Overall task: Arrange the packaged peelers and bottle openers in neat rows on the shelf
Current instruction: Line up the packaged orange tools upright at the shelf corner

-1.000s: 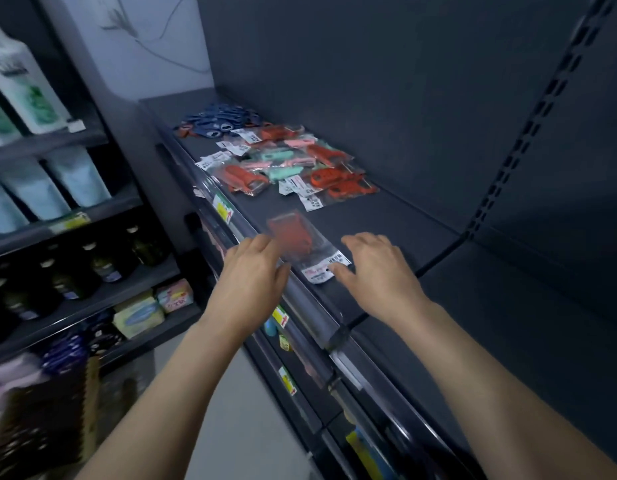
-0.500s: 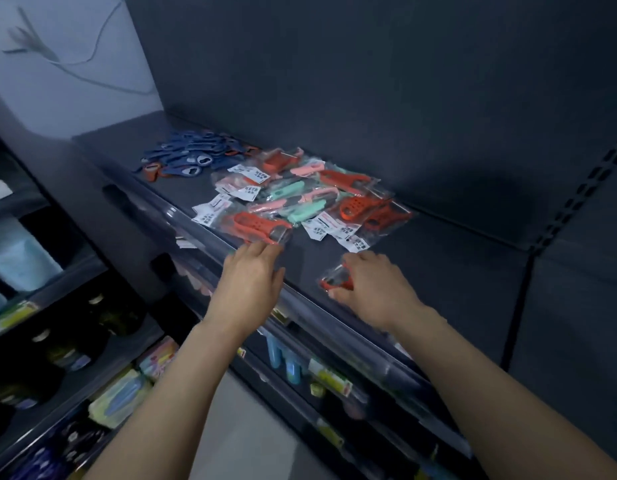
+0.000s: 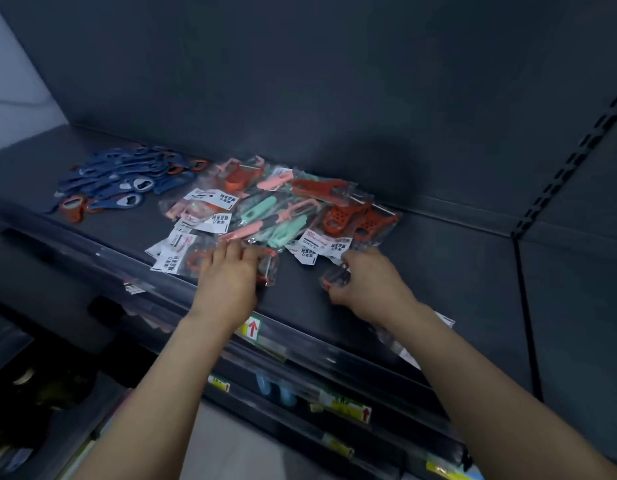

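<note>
Two packets in play at front of peeler pile (image 3: 283, 209). Our left hand (image 3: 227, 275) lay over red packet (image 3: 269, 268), grip unclear; our right hand (image 3: 366, 282), well apart, pinched small packet (image 3: 335, 277), likely pulling it clear to start row on shelf (image 3: 438, 271). Blue bottle openers (image 3: 120, 181) heaped far left.

Views: one, worn on your head.
Facing: forward and down onto the shelf (image 3: 438, 271), whose front edge runs from left down to lower right.
Nearness: close; your left hand (image 3: 227, 275) and right hand (image 3: 369, 282) sit mid-frame.
Spread: wide-angle, with the back panel (image 3: 300, 81) above and the lower shelves (image 3: 300, 393) below.
</note>
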Demonstrator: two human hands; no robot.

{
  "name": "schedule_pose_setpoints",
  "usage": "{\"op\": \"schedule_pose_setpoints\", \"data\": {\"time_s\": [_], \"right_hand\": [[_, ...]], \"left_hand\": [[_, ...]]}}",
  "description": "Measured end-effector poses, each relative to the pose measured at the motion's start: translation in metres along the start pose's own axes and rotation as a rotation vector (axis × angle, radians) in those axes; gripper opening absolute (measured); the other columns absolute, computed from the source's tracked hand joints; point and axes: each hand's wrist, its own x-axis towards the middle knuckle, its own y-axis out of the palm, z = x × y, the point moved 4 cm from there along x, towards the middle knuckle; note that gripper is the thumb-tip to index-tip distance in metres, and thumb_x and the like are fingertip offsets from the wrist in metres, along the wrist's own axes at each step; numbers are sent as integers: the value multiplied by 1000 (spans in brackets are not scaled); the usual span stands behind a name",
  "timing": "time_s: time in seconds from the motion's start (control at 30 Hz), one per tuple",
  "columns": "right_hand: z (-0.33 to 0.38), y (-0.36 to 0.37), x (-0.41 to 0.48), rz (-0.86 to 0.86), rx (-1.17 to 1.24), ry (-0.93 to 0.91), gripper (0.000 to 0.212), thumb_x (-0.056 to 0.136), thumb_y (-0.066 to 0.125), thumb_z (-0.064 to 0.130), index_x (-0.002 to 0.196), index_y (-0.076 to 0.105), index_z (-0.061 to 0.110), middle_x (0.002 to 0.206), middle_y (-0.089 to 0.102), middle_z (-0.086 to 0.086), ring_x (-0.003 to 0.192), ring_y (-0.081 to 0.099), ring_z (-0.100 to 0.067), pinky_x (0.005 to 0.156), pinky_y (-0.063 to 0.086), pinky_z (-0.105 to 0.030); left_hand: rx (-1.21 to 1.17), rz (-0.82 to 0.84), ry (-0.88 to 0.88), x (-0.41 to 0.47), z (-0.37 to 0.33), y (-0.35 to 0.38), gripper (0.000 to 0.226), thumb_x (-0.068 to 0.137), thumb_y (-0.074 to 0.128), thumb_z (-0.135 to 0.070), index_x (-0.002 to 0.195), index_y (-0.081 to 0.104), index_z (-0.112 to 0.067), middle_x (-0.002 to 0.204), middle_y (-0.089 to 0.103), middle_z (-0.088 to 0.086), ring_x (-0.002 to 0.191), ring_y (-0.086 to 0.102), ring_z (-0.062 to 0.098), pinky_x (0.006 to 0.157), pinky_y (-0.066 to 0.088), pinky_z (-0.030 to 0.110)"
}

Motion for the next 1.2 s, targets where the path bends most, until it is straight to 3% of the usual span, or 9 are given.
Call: {"op": "schedule_pose_setpoints", "data": {"time_s": [0.13, 0.37, 0.5, 0.57, 0.7, 0.9, 1.03, 1.1, 1.2], "right_hand": [[6, -15, 32, -96, 81, 14, 50, 77, 66, 38, 116, 54, 9, 118, 46, -16, 104, 50, -35, 91, 46, -40], [11, -32, 92, -225, 177, 89, 50, 76, 66, 35, 116, 55, 7, 119, 46, -21, 106, 51, -36, 92, 45, -38], [16, -33, 116, -283, 186, 133, 59, 77, 67, 39, 122, 51, 4, 122, 44, -21, 108, 48, -37, 95, 43, -41], [20, -32, 125, -320, 179, 153, 60, 78, 67, 40, 122, 50, 3, 122, 44, -22, 110, 45, -37, 96, 42, -42], [24, -30, 138, -341, 119, 200, 60, 81, 64, 41, 128, 47, 8, 125, 41, -22, 114, 38, -38, 98, 38, -44], [26, -21, 148, -214, 28, 222, 43, 92, 46, 33, 134, 46, 29, 130, 29, -14, 118, 30, -37, 103, 29, -44], [23, -15, 149, -153, -16, 304, 42, 92, 42, 22, 134, 48, 27, 135, 27, -12, 123, 27, -36, 106, 26, -48], [21, -13, 148, -133, -35, 323, 42, 93, 42, 19, 134, 49, 26, 138, 26, -13, 126, 26, -37, 108, 23, -50], [23, -13, 148, -141, -17, 325, 49, 93, 42, 15, 139, 42, 33, 138, 29, -15, 127, 28, -38, 110, 23, -50]], "left_hand": [[44, 25, 16, 14, 8, 2, 58, 84, 47, -5, 139, 33, -16, 141, 38, 9, 131, 32, 29, 103, 27, 39], [-229, 57, 158, 26, 11, -5, 46, 80, 60, -20, 125, 53, -12, 140, 36, 3, 131, 37, 23, 102, 39, 38], [-511, -20, 157, 35, 6, -26, 30, 78, 64, -26, 104, 61, -12, 95, 43, -5, 81, 52, 12, 71, 42, 20], [-614, -28, 136, 45, 10, -41, 24, 77, 65, -28, 97, 62, -16, 89, 44, -6, 70, 51, 8, 62, 40, 18], [-700, 86, 108, 68, 28, -57, 16, 75, 63, -34, 87, 62, -24, 84, 63, -5, 72, 61, 14, 61, 49, 27], [-772, 179, 117, 108, 57, -65, 26, 78, 66, -38, 101, 66, -25, 85, 68, -9, 75, 64, 7, 72, 53, 29], [-806, 442, 160, 127, 72, -61, 14, 79, 69, -39, 87, 71, -27, 74, 71, -7, 60, 62, 6, 62, 52, 29], [-779, 413, 182, 135, 77, -60, 13, 80, 67, -39, 85, 70, -28, 72, 70, -13, 60, 63, 3, 61, 52, 28], [-714, 182, 162, 150, 81, -56, 20, 82, 64, -37, 94, 68, -21, 86, 69, -10, 77, 63, 10, 62, 45, 28]]}}
